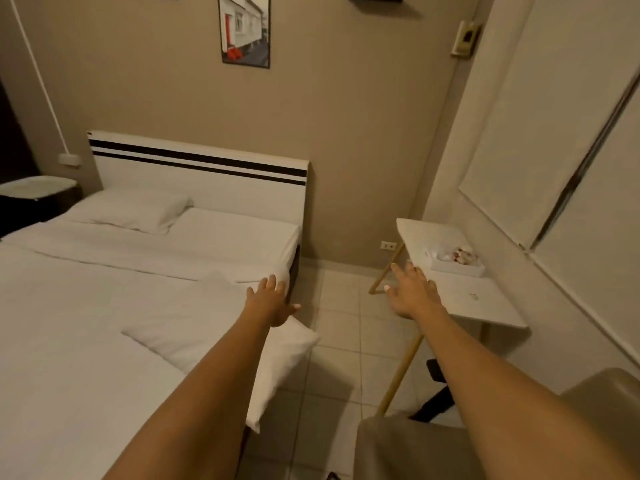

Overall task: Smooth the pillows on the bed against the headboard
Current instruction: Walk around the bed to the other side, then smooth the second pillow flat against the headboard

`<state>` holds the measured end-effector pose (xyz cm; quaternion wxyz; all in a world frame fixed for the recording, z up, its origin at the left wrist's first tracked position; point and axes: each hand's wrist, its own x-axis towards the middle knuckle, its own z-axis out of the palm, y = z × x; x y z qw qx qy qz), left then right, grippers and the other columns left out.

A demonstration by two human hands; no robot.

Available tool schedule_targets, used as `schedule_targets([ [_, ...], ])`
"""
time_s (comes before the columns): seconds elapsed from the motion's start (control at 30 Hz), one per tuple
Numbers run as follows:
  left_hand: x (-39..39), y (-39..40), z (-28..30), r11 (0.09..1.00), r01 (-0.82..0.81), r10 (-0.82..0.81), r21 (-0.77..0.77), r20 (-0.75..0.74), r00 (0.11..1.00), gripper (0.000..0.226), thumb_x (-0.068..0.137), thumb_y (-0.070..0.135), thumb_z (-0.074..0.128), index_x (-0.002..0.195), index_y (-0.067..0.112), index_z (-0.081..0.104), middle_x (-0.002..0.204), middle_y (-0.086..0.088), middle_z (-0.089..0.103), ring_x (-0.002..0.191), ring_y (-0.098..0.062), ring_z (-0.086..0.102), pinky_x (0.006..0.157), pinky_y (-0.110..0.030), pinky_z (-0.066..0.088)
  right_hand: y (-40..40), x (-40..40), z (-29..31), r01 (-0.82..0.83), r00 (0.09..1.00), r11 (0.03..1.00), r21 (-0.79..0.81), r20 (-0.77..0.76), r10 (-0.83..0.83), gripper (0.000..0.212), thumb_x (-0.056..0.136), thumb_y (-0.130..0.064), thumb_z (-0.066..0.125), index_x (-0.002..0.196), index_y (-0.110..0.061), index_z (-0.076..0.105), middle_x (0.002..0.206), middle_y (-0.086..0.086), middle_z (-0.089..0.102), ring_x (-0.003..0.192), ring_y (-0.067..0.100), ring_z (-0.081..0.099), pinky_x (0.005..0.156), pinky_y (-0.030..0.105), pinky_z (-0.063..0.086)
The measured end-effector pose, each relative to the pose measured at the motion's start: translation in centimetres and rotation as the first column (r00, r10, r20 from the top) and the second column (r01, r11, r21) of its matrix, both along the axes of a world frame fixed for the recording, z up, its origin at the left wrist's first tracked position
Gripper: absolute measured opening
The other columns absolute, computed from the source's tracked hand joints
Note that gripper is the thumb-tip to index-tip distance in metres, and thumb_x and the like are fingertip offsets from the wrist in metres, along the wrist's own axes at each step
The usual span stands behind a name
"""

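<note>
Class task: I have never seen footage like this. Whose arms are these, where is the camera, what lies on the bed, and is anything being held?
There is no machine here: a person wears a camera on the head, looking forward and down, so the arms are their own. The left hand reaches, fingers spread, over a white pillow lying at the bed's near edge, partly overhanging it. The right hand is open in the air in front of a small white table. Neither holds anything. A second pillow lies by the striped headboard.
</note>
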<state>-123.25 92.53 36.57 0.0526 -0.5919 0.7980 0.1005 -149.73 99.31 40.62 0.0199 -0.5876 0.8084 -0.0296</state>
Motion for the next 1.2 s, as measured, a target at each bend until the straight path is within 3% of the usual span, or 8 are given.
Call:
schedule_targets([
  [0.33, 5.1, -16.7, -0.9, 0.992, -0.124, 0.124, 0.002, 0.037, 0.992, 0.078, 0.097, 0.057, 0.029, 0.155, 0.013, 0.000, 0.163, -0.010, -0.006, 0.150, -0.029, -0.003, 0.120, -0.051, 0.010, -18.6, 5.4, -2.6, -0.096, 0.993, 0.995, 0.036, 0.070, 0.093, 0.062, 0.101, -0.039, 0.035, 0.155, -0.024, 0.011, 0.163, 0.007, 0.001, 0.150, 0.027, 0.005, 0.119, 0.047, 0.014],
  [0.5, 6.6, -22.0, -1.1, 0.991, -0.130, 0.130, -0.011, -0.014, 0.991, 0.078, 0.097, 0.057, 0.030, 0.155, 0.012, 0.002, 0.163, -0.010, -0.006, 0.150, -0.029, -0.002, 0.120, -0.051, 0.010, -25.5, 7.4, -3.6, -0.137, 0.989, 0.988, 0.071, 0.064, 0.132, 0.061, 0.101, -0.039, 0.033, 0.156, -0.023, 0.011, 0.163, 0.007, 0.000, 0.150, 0.026, 0.003, 0.119, 0.048, 0.012],
  [0.7, 11.0, -26.7, -4.0, 0.952, -0.301, 0.302, 0.048, -0.015, 0.953, 0.079, 0.097, 0.058, 0.029, 0.155, 0.011, 0.001, 0.163, -0.010, -0.006, 0.151, -0.028, -0.002, 0.120, -0.049, 0.011, -34.5, 11.6, -5.6, -0.277, 0.959, 0.956, 0.096, 0.083, 0.269, 0.062, 0.101, -0.039, 0.034, 0.155, -0.023, 0.010, 0.163, 0.008, 0.000, 0.150, 0.027, 0.003, 0.120, 0.048, 0.012],
  [1.2, 16.8, -33.4, -16.1, 0.706, -0.660, 0.676, 0.256, 0.037, 0.736, 0.078, 0.098, 0.056, 0.028, 0.155, 0.010, -0.001, 0.163, -0.010, -0.007, 0.151, -0.028, -0.002, 0.120, -0.049, 0.010, -53.3, 20.6, -18.9, -0.657, 0.749, 0.688, 0.310, 0.165, 0.641, 0.059, 0.103, -0.037, 0.029, 0.156, -0.023, 0.007, 0.163, 0.006, -0.004, 0.151, 0.026, 0.001, 0.120, 0.045, 0.009],
])
